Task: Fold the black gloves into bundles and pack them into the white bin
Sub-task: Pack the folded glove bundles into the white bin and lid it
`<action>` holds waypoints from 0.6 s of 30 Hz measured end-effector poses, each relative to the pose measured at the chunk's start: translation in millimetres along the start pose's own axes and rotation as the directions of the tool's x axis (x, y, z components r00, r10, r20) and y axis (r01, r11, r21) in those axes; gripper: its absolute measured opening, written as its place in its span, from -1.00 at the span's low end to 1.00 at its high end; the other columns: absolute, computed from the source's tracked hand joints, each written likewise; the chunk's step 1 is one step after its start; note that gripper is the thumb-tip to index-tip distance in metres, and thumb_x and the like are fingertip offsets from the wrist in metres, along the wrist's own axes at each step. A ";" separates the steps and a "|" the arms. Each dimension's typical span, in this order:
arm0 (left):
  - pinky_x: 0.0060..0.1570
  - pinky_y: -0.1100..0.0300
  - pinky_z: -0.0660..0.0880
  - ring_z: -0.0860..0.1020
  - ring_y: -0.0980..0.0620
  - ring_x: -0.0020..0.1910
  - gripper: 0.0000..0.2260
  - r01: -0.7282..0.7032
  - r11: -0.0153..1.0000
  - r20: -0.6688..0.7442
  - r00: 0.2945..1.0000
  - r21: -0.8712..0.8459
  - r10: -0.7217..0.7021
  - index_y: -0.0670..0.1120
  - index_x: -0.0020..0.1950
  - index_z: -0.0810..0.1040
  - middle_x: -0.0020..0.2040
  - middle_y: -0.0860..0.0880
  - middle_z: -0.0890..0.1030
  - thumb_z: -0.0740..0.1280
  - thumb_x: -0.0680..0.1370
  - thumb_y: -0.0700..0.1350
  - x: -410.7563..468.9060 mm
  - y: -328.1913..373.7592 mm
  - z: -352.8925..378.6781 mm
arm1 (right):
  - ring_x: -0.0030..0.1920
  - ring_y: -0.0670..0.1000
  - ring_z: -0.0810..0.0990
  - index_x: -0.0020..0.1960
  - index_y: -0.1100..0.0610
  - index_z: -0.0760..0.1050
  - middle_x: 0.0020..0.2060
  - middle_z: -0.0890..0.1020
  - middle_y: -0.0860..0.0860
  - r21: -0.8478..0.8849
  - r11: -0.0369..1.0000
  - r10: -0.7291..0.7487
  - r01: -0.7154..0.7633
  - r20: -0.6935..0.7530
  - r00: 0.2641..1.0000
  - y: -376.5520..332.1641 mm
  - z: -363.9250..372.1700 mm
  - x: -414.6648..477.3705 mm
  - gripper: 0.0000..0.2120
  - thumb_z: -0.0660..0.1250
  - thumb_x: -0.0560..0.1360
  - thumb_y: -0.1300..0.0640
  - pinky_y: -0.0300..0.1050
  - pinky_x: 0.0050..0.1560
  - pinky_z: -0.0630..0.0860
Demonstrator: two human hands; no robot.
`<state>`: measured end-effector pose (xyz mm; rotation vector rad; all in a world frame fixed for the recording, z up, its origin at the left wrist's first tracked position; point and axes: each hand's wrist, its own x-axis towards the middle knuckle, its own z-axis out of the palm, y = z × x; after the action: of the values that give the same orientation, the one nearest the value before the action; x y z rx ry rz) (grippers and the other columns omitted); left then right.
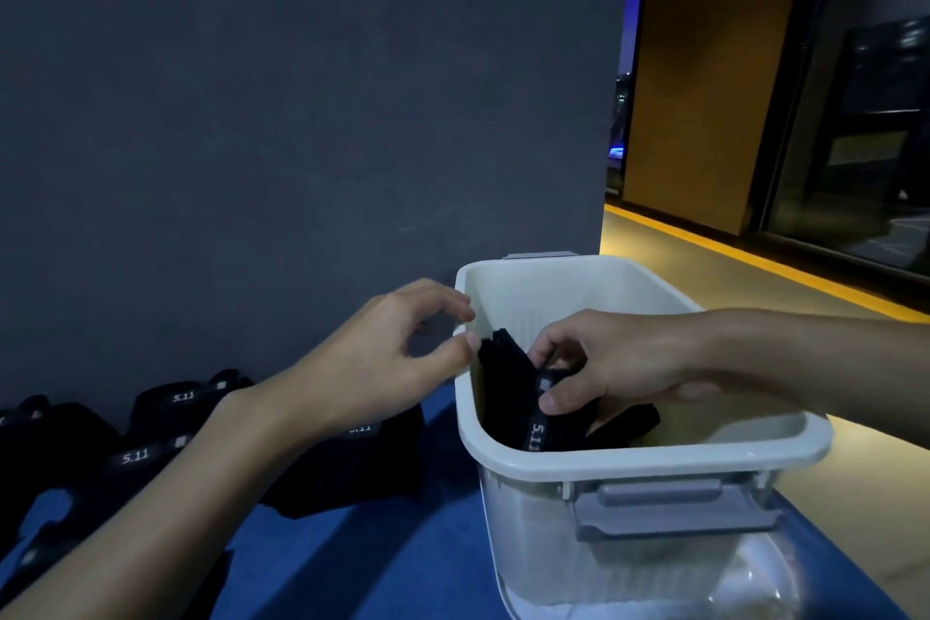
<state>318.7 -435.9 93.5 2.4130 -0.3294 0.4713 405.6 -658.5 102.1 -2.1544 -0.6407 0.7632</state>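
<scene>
The white bin [649, 458] stands on the blue table at centre right. Inside it, my right hand [604, 363] reaches in from the right and grips a folded black glove bundle [528, 398] with a "5.11" strap, leaning against the bin's left wall. My left hand [397, 357] hovers just outside the bin's left rim, thumb and fingers curled and apart, holding nothing. Several loose black gloves [151, 438] with "5.11" labels lie along the table's back edge at left, partly hidden by my left forearm.
The blue table [382, 559] runs under the bin and gloves. A dark grey wall [302, 116] rises right behind them. The bin has grey latch handles [669, 509] front and back. Floor with a yellow stripe [765, 262] lies at right.
</scene>
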 end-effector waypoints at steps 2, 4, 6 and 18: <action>0.27 0.10 0.49 0.54 0.28 0.20 -0.48 -0.010 1.000 -0.008 1.000 0.011 0.010 0.05 0.19 0.60 0.23 0.26 0.55 0.21 0.41 0.35 0.2 -0.3 1.4 | 0.05 0.02 0.62 0.20 0.13 0.49 0.15 0.54 0.09 -0.059 0.998 -0.003 0.004 0.024 1.000 4.5 3.1 1.8 -0.63 0.48 0.43 0.25 -0.04 -0.03 0.64; 0.27 0.11 0.48 0.53 0.28 0.20 -0.49 -0.024 1.000 -0.015 1.000 0.011 0.025 0.05 0.18 0.60 0.23 0.26 0.55 0.20 0.42 0.34 0.4 -0.4 2.2 | 0.00 -0.05 0.61 0.19 0.09 0.50 0.11 0.56 0.03 -0.128 0.991 -0.050 0.050 0.004 0.999 7.1 5.8 3.6 -0.63 0.50 0.42 0.19 -0.14 -0.07 0.62; 0.27 0.11 0.48 0.53 0.27 0.20 -0.49 -0.029 0.999 -0.017 0.999 0.013 0.030 0.05 0.17 0.60 0.22 0.26 0.55 0.19 0.42 0.33 0.0 -0.7 2.5 | -0.06 -0.09 0.61 0.13 0.01 0.53 -0.01 0.61 -0.07 -0.303 0.943 -0.153 0.138 -0.027 0.988 7.7 7.6 4.4 -0.67 0.52 0.41 0.10 -0.18 -0.03 0.59; 0.25 0.19 0.49 0.54 0.28 0.19 -0.52 -0.050 0.997 -0.045 0.998 -0.063 0.047 0.01 0.16 0.60 0.22 0.23 0.56 0.20 0.43 0.28 -1.1 -2.8 7.1 | 0.03 -0.10 0.57 0.16 0.06 0.58 0.03 0.61 -0.07 -0.613 0.752 -0.242 0.242 0.085 0.967 9.4 11.2 7.8 -0.70 0.47 0.45 0.02 -0.11 0.15 0.48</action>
<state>320.5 -438.2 86.4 2.3336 -0.3790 0.5259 405.2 -653.7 86.2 -2.5751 -1.2928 0.4360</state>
